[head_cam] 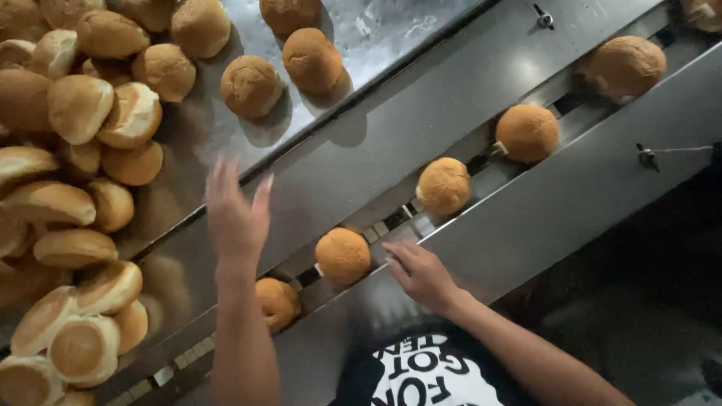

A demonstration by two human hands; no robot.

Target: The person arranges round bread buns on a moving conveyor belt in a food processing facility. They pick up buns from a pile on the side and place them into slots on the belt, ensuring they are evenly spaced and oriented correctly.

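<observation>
A long machine of brushed steel fills the view, and the room around it is dark; only a dim black floor shows at the lower right. Through the middle of the steel runs a narrow conveyor channel [481, 171], going diagonally from the lower left to the upper right, and I use it as the landmark.

On the far side of the channel lies a flat steel table [376, 34] with some pale reflections. A big pile of buns [75, 150] covers its left part, some of them turned so that the pale side shows, and two single buns [252, 86] rest nearer to the channel.

Inside the channel five round buns stand in a row, well apart from each other. The left hand [237, 214] hovers above the sloped steel panel on the far side of the channel, fingers spread and open, holding nothing. The right hand [421, 272] rests on the near edge of the channel, fingers loosely bent and empty. Its fingertips [391, 252] are just beside the second bun [343, 256] of the row; I cannot tell if they touch it. The lowest bun [277, 302] sits partly behind the left forearm.
</observation>
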